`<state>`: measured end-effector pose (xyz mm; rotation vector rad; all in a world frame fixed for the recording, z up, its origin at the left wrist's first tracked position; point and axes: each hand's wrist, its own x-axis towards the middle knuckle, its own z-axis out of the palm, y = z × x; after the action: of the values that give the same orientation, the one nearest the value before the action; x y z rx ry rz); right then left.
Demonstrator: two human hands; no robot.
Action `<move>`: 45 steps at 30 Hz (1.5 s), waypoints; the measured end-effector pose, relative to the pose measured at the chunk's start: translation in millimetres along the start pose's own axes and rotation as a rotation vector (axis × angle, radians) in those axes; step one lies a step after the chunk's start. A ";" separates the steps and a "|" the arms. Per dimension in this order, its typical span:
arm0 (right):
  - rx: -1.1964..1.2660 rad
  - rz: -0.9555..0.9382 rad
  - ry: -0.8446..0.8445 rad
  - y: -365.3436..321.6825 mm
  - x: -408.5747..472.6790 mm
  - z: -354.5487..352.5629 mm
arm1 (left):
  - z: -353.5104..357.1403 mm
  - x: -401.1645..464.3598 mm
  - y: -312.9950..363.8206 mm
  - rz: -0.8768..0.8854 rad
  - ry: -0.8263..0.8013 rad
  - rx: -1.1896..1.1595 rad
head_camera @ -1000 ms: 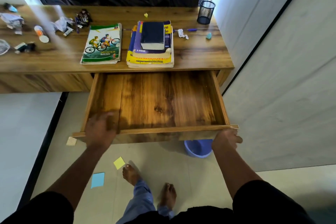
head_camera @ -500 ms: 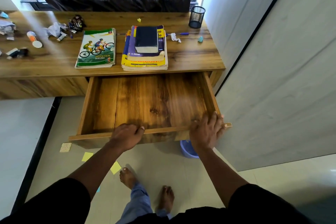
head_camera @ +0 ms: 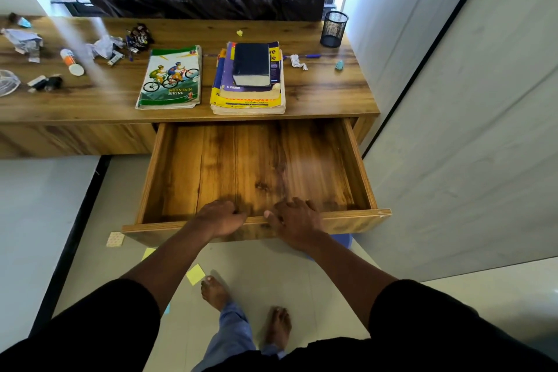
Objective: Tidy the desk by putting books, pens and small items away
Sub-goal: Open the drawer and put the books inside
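Note:
The wooden desk drawer (head_camera: 356,166) stands pulled out, nothing inside it. My left hand (head_camera: 222,217) and my right hand (head_camera: 294,220) sit side by side on the middle of its front panel, fingers curled over the top edge into the drawer. On the desk (head_camera: 326,93) behind lie a green Mountain Biking book (head_camera: 170,78) and a stack of books (head_camera: 249,78) topped by a dark thick one. A blue pen (head_camera: 311,55) lies right of the stack, near a black mesh pen holder (head_camera: 333,29).
Crumpled paper (head_camera: 297,62), a small teal item (head_camera: 339,64), a glue tube (head_camera: 72,61), wrappers (head_camera: 137,36) and other clutter litter the desk's left. Sticky notes (head_camera: 195,274) lie on the floor by my bare feet. A blue bin (head_camera: 342,240) sits under the drawer. A wall (head_camera: 453,130) stands close on the right.
Both hands slid along the drawer's front from its outer corners to the middle, now close together. The view moved a little closer.

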<state>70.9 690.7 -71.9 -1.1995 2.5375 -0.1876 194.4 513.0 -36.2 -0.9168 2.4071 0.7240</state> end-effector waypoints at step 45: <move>0.438 0.177 -0.321 7.0 50.1 -37.5 | -41.4 33.0 -30.4 0.088 -0.051 0.006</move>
<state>23.2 655.8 -50.4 -0.7636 2.1571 -0.4424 184.2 452.9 -33.4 -0.7851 2.4159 0.7622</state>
